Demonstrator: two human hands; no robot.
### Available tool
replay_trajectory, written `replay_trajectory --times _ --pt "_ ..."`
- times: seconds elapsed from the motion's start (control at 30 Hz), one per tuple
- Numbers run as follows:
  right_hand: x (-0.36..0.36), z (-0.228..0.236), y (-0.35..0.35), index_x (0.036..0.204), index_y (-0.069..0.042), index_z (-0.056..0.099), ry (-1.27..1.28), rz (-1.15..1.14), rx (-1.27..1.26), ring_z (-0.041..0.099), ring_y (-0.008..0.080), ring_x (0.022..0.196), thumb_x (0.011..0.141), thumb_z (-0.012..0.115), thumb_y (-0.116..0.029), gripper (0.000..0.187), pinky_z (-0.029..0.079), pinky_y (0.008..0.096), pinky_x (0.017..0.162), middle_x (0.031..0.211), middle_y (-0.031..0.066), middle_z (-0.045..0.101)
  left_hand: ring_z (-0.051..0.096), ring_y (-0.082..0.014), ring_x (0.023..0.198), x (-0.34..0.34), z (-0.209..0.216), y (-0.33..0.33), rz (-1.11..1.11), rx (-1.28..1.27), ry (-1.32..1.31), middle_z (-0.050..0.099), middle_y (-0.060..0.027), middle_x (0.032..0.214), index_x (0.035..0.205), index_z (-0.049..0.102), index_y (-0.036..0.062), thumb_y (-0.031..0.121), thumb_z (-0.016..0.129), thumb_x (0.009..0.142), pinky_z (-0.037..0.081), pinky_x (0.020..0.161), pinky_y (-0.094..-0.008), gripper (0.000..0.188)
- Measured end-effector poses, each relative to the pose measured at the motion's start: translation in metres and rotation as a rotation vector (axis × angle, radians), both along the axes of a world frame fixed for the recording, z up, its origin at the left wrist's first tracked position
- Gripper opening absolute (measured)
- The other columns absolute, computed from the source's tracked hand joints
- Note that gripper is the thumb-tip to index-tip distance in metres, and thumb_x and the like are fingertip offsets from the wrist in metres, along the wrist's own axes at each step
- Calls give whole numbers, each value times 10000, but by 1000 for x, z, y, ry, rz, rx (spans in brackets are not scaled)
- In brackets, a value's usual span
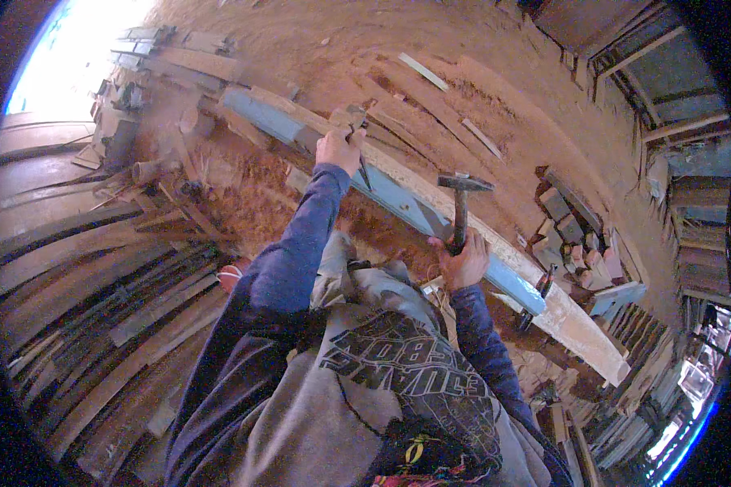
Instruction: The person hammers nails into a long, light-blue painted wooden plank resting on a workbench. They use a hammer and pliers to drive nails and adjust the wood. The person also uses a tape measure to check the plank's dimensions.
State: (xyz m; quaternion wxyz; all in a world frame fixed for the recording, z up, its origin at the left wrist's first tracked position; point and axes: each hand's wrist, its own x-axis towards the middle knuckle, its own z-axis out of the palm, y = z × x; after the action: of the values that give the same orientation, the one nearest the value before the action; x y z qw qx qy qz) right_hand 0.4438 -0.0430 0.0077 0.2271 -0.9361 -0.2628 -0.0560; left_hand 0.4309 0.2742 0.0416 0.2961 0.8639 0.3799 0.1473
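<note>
A long light-blue board [394, 204] runs diagonally in front of me, along a pale wooden beam [581, 331]. My right hand [465, 258] is closed round the handle of a hammer [460, 213], which stands upright with its steel head at the top. That hand is at the board's near edge. Farther left, my left hand [341, 152] grips a dark metal tool [365, 174], whose narrow end points down at the board. The fingers cover part of this tool, and its exact kind is unclear. A dark clamp [544, 282] sits across the board's right end.
Wood offcuts [573, 217] are heaped beyond the beam on the right. Loose light strips [423, 71] lie on the sawdust-covered ground [495, 105]. Stacked planks [97, 284] fill the left side, and a wooden rack [658, 73] stands at the far right.
</note>
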Motion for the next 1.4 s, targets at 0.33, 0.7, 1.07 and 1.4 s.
replay_trajectory --times 0.33,0.7,1.07,1.4 --pt "-3 14 1 941 -39 623 227 -2 40 604 385 900 719 757 -549 572 436 502 919 902 154 632 688 -217 700 -16 49 -20 -404 -399 -223 677 -123 745 897 624 -13 99 605 909 529 655 -328 114" --pt "-11 54 -9 1129 21 567 195 137 310 509 387 1119 906 572 -282 377 386 491 985 1150 243 544 660 -364 812 -32 53 -16 -599 -91 -204 678 -176 860 917 637 24 139 634 891 526 724 -408 119" --pt "-46 137 16 1144 5 508 536 46 843 448 51 489 995 472 -423 455 347 215 402 688 3 507 686 -300 845 -34 31 -10 -881 -213 -95 716 -110 935 1010 729 84 175 653 863 547 768 -398 189" --pt "-25 168 15 1129 33 532 306 82 678 612 406 597 972 517 -422 481 480 458 474 856 235 660 645 -365 881 -36 37 -15 -862 -221 -195 679 -167 922 935 706 29 204 640 876 512 762 -419 196"
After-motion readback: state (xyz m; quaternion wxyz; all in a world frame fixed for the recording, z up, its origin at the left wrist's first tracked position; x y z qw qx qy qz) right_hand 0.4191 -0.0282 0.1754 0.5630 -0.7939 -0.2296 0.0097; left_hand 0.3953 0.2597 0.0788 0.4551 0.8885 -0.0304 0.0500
